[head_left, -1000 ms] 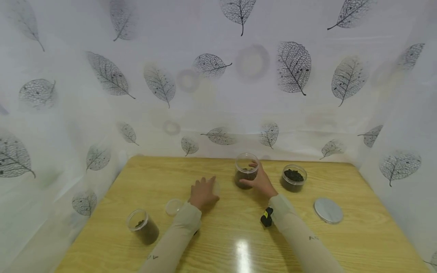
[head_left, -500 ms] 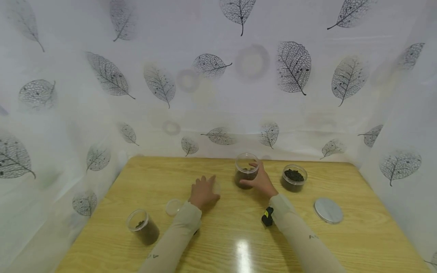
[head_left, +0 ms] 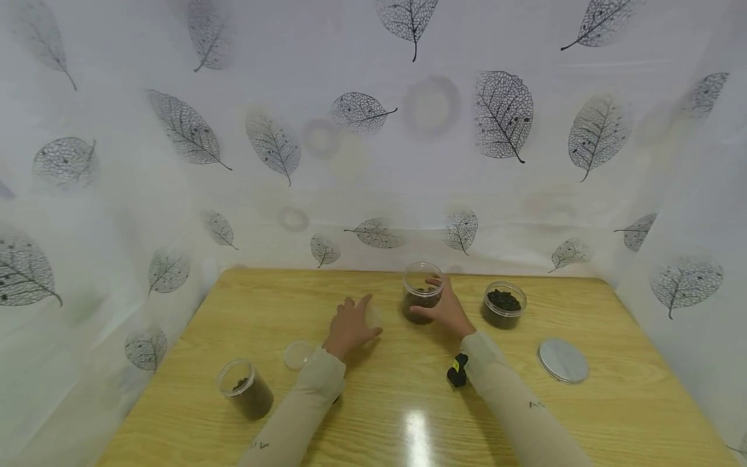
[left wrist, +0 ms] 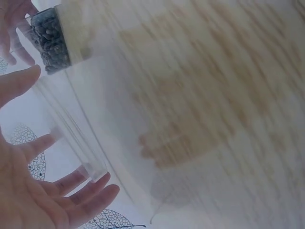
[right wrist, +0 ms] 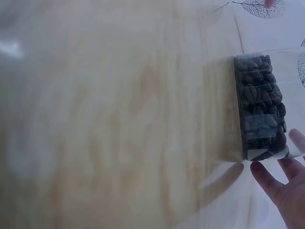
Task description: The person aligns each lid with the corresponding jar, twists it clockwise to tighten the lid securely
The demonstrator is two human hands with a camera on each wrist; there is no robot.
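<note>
My left hand [head_left: 349, 329] holds a round clear plastic lid [left wrist: 75, 129] just above the table, thumb at one edge and fingertips at the opposite one. In the head view the lid is mostly hidden behind that hand. To its right, my right hand [head_left: 450, 312] grips a clear jar [head_left: 419, 303] from the right, thumb in front and fingers behind. Dark coffee beans [right wrist: 259, 105] fill the lower part of this upright jar, and its top is uncovered. The lid and the jar stand a short gap apart.
A shallow clear tub [head_left: 502, 306] of coffee beans stands right of the jar. Nearer on the right lies a silver lid [head_left: 562, 360]. A second tall jar [head_left: 248, 392] with dark contents is at the left, beside another clear lid [head_left: 298, 355]. A leaf-printed curtain [head_left: 373, 181] surrounds the table.
My left hand has shifted slightly right and away from me with the clear lid, towards the jar. My right hand keeps its grip and has stayed put.
</note>
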